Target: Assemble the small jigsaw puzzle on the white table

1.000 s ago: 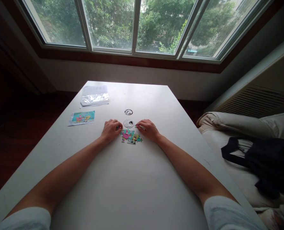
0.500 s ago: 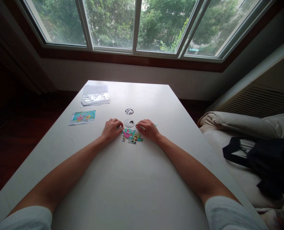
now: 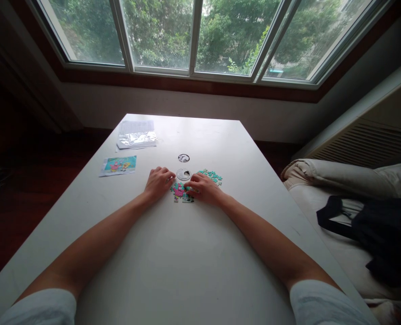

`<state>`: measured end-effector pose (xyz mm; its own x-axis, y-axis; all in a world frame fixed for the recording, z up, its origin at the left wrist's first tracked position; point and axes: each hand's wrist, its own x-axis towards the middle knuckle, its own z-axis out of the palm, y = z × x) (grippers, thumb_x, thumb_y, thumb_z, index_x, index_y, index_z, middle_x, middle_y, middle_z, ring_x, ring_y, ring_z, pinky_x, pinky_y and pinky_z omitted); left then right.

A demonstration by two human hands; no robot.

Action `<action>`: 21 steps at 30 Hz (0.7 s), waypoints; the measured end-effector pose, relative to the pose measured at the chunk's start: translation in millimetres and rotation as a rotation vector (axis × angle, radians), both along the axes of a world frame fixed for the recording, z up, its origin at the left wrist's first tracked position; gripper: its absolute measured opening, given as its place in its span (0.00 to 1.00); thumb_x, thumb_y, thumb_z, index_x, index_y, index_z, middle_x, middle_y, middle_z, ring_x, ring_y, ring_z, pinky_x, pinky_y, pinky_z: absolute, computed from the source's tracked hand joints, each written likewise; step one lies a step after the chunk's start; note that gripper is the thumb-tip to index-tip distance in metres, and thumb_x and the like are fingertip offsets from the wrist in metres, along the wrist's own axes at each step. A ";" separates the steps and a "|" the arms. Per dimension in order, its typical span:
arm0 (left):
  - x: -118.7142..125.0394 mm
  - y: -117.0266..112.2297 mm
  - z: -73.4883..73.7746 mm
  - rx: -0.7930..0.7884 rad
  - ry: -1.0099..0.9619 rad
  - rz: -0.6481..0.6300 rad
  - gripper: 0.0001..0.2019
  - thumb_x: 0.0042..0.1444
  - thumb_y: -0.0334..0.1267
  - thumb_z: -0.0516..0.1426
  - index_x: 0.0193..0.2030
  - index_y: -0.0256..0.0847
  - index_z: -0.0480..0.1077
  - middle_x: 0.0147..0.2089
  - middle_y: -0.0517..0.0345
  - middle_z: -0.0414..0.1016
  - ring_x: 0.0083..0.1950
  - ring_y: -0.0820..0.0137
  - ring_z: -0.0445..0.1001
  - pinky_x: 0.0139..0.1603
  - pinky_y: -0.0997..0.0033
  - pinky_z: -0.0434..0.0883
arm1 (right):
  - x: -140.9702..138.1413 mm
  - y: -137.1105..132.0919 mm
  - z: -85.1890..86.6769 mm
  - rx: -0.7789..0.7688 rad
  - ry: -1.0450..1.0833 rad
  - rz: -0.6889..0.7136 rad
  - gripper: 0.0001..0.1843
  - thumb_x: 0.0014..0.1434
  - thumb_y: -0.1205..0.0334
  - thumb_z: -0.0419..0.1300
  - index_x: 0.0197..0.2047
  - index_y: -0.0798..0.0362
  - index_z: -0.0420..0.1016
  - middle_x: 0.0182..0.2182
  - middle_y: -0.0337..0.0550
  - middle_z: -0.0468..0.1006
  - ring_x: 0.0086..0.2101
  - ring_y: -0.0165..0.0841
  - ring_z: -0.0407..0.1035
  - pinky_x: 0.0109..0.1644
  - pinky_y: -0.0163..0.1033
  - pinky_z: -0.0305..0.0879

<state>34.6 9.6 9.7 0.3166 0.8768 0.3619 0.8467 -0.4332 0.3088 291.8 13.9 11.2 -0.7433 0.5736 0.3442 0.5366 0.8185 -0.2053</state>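
Puzzle (image 3: 179, 189) flat on worktop (image 3: 173, 257). Right hand (image 3: 190, 184) overlaps its right side, left hand (image 3: 172, 176) curled at left edge; can't tell if either pinches anything. Risk: sideways push splits joints; outward swipe scatters loose pieces (image 3: 214, 175).

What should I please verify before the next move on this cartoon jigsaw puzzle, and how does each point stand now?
1. Printed cartoon picture uncovered: ok, it lies face up on the white table, beyond and to the left of the left hand.
2. Loose teal jigsaw pieces near the right hand: ok, just beyond it.
3. Partly assembled jigsaw puzzle fully visible: not ok, the right hand covers its right part.
4. Puzzle outline even: not ok, its edge is ragged.
5. Piece pinched in either hand: cannot tell, the fingertips are too small.
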 end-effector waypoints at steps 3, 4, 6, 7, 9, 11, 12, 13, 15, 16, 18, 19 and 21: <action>1.1 -0.8 2.8 0.014 0.013 0.006 0.10 0.66 0.39 0.54 0.44 0.48 0.78 0.44 0.53 0.78 0.49 0.58 0.70 0.53 0.54 0.62 | -0.6 1.0 -2.3 -0.004 0.007 -0.015 0.13 0.68 0.52 0.58 0.52 0.43 0.78 0.41 0.47 0.74 0.43 0.39 0.66 0.49 0.44 0.63; 1.7 -1.4 4.0 0.019 0.012 0.008 0.10 0.66 0.39 0.54 0.44 0.48 0.78 0.43 0.53 0.79 0.48 0.59 0.70 0.53 0.54 0.62 | -0.7 1.3 -2.8 -0.004 0.010 -0.022 0.13 0.68 0.52 0.58 0.52 0.43 0.78 0.41 0.47 0.74 0.43 0.40 0.66 0.49 0.44 0.63; 3.1 -2.9 6.4 0.030 -0.005 0.011 0.10 0.67 0.38 0.53 0.42 0.47 0.77 0.42 0.54 0.80 0.47 0.59 0.71 0.53 0.54 0.62 | -0.5 1.7 -3.3 -0.007 0.015 -0.028 0.13 0.68 0.53 0.58 0.52 0.44 0.78 0.41 0.47 0.75 0.43 0.40 0.66 0.50 0.44 0.63; 3.8 -3.7 7.5 0.035 -0.022 0.011 0.11 0.67 0.38 0.52 0.42 0.46 0.77 0.42 0.54 0.80 0.46 0.60 0.72 0.54 0.54 0.62 | -0.4 1.7 -3.3 -0.007 0.017 -0.028 0.13 0.68 0.53 0.57 0.52 0.44 0.78 0.42 0.48 0.75 0.43 0.40 0.66 0.50 0.44 0.63; 5.6 -5.0 9.3 0.035 -0.079 0.005 0.11 0.68 0.39 0.51 0.41 0.45 0.76 0.41 0.55 0.81 0.45 0.61 0.73 0.54 0.56 0.63 | -0.2 1.5 -3.3 -0.007 0.026 -0.029 0.13 0.69 0.52 0.57 0.51 0.45 0.78 0.42 0.48 0.75 0.44 0.40 0.66 0.51 0.44 0.63; 8.0 -6.0 10.4 0.006 -0.176 -0.005 0.11 0.67 0.39 0.52 0.42 0.44 0.75 0.39 0.57 0.81 0.42 0.64 0.75 0.53 0.58 0.64 | -0.5 1.3 -3.3 -0.008 0.050 -0.035 0.13 0.69 0.51 0.57 0.50 0.45 0.79 0.42 0.48 0.76 0.44 0.40 0.67 0.51 0.45 0.63; 9.5 -6.5 10.6 -0.023 -0.242 -0.009 0.10 0.67 0.39 0.52 0.42 0.44 0.75 0.38 0.58 0.81 0.41 0.65 0.75 0.52 0.60 0.66 | -0.9 1.2 -3.3 -0.009 0.071 -0.040 0.13 0.69 0.51 0.57 0.50 0.45 0.79 0.42 0.48 0.76 0.44 0.40 0.67 0.51 0.45 0.63; 11.4 -7.1 10.7 -0.058 -0.317 -0.012 0.10 0.67 0.39 0.52 0.42 0.43 0.74 0.36 0.58 0.81 0.39 0.66 0.76 0.50 0.62 0.67 | -1.5 1.1 -3.3 -0.011 0.098 -0.046 0.13 0.69 0.51 0.57 0.49 0.46 0.79 0.41 0.47 0.77 0.44 0.39 0.68 0.51 0.45 0.63; 15.9 -8.9 10.1 -0.127 -0.472 -0.025 0.10 0.66 0.40 0.53 0.42 0.42 0.74 0.34 0.60 0.80 0.36 0.69 0.76 0.45 0.67 0.69 | -3.4 0.8 -3.0 -0.014 0.172 -0.061 0.13 0.69 0.52 0.57 0.47 0.47 0.79 0.41 0.47 0.77 0.43 0.39 0.68 0.51 0.45 0.63; 18.5 -10.0 9.5 -0.156 -0.540 -0.037 0.10 0.65 0.41 0.53 0.42 0.42 0.74 0.34 0.60 0.80 0.35 0.69 0.76 0.43 0.69 0.70 | -4.6 0.6 -2.8 -0.017 0.213 -0.069 0.13 0.69 0.52 0.57 0.46 0.48 0.79 0.40 0.47 0.77 0.42 0.38 0.69 0.50 0.44 0.63; 24.1 -12.5 8.1 -0.203 -0.642 -0.065 0.10 0.65 0.42 0.54 0.41 0.41 0.74 0.34 0.59 0.80 0.35 0.70 0.76 0.41 0.71 0.71 | -7.0 -0.3 -1.8 -0.028 0.289 -0.077 0.12 0.68 0.51 0.59 0.44 0.49 0.78 0.38 0.46 0.77 0.40 0.38 0.69 0.49 0.44 0.63; 26.9 -13.8 7.3 -0.226 -0.680 -0.080 0.10 0.65 0.42 0.54 0.41 0.41 0.75 0.34 0.59 0.80 0.35 0.70 0.76 0.41 0.71 0.71 | -8.1 -0.9 -1.1 -0.036 0.319 -0.075 0.12 0.67 0.50 0.60 0.43 0.49 0.78 0.37 0.46 0.77 0.40 0.37 0.69 0.48 0.43 0.63; 31.8 -16.1 5.8 -0.272 -0.739 -0.108 0.10 0.64 0.43 0.55 0.41 0.40 0.75 0.33 0.58 0.80 0.35 0.70 0.76 0.39 0.71 0.71 | -9.8 -2.4 0.6 -0.055 0.365 -0.065 0.12 0.66 0.50 0.61 0.41 0.49 0.78 0.35 0.45 0.77 0.39 0.37 0.69 0.47 0.43 0.63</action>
<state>66.3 -6.5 15.5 0.1661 0.9429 0.2889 0.3389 -0.3297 0.8812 282.0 11.5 11.8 -0.5385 0.6409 0.5471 0.4706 0.7673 -0.4357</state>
